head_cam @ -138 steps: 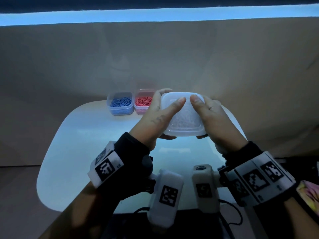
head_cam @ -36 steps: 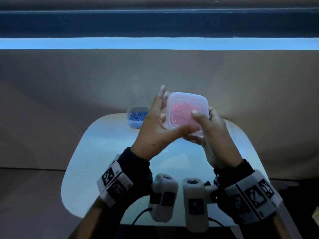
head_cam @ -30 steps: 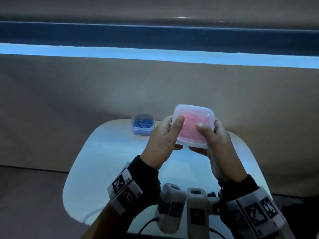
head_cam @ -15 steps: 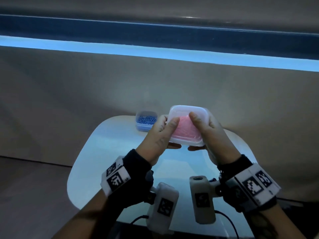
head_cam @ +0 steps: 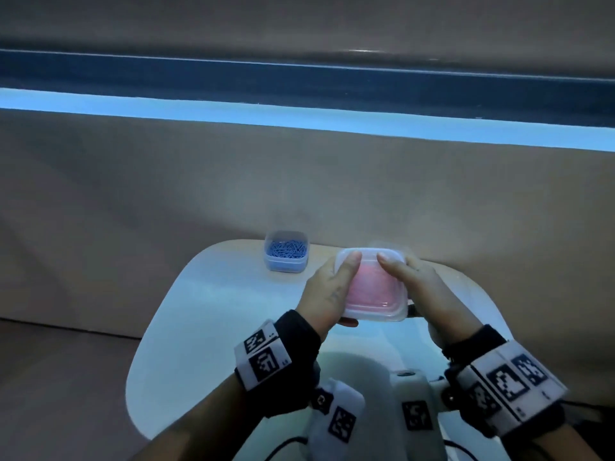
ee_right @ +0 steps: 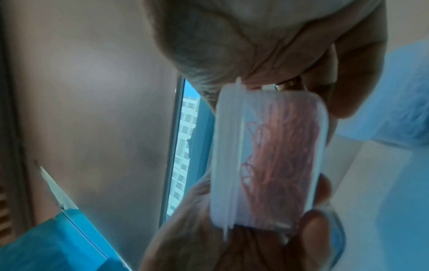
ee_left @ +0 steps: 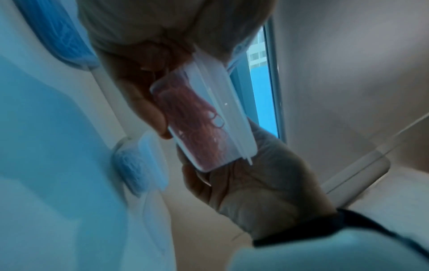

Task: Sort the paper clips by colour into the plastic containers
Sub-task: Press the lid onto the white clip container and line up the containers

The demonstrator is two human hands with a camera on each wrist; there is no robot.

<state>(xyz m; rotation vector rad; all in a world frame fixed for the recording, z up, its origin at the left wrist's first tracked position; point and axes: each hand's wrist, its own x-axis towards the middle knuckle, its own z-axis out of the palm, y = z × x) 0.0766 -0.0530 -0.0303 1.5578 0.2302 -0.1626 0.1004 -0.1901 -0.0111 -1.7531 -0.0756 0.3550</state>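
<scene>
A clear plastic container [head_cam: 372, 287] full of red paper clips, with its lid on, is held above the white table [head_cam: 206, 327]. My left hand [head_cam: 327, 291] grips its left side with the thumb on the lid. My right hand [head_cam: 416, 284] grips the right side, thumb also on the lid. In the left wrist view the red container [ee_left: 204, 126] sits between the fingers of both hands. The right wrist view shows the lidded container [ee_right: 267, 161] side-on, with fingers under its base. A second container [head_cam: 287, 251] with blue paper clips stands open at the table's far edge.
The small rounded table stands against a beige wall [head_cam: 233, 181]. A window strip [head_cam: 299, 118] glows blue above. The blue container [ee_left: 137, 168] shows blurred at left in the left wrist view. Wrist cameras [head_cam: 336, 420] hang below both hands.
Both hands have lowered the red container toward the table and tipped it flatter. Earlier they held a lidded container with pale contents while the red and blue ones stood open at the back.
</scene>
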